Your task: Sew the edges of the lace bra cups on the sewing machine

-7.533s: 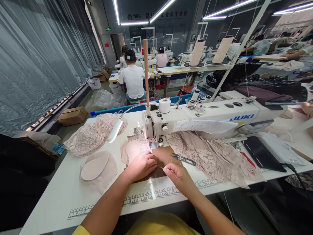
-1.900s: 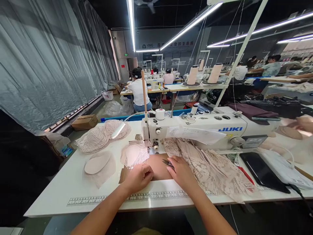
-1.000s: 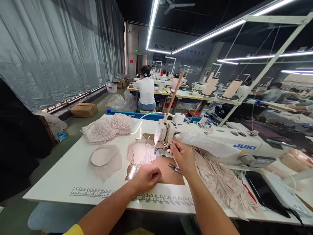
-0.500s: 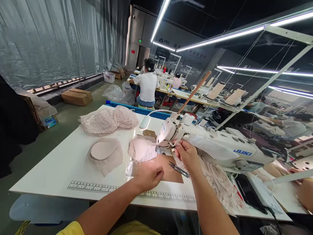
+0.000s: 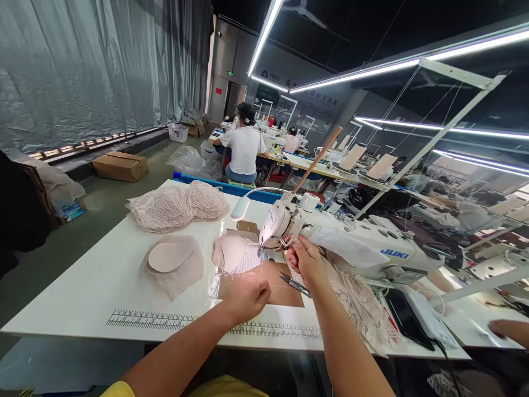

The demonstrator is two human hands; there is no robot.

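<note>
My left hand [image 5: 248, 296] is closed above the brown work plate [image 5: 285, 289], in front of a beige lace bra cup [image 5: 236, 253] by the needle. A thin pale line like thread runs down from the needle area towards it; what its fingers hold is hidden. My right hand [image 5: 308, 262] is closed, fingertips pinched together just right of the head of the white sewing machine [image 5: 281, 223]. I cannot make out what is between them. Thread snips [image 5: 295, 284] lie on the plate between my hands.
A beige cup on sheer fabric [image 5: 173, 259] lies left, with stacked lace cups [image 5: 177, 207] behind it. Ruler markings [image 5: 152, 320] run along the front edge. Gathered lace [image 5: 359, 309] and a dark phone-like device [image 5: 409, 320] lie right. A co-worker [image 5: 243, 146] sits ahead.
The whole view has shifted slightly, so the table and machine appear further left. Both my hands stay closed in about the same places relative to the machine.
</note>
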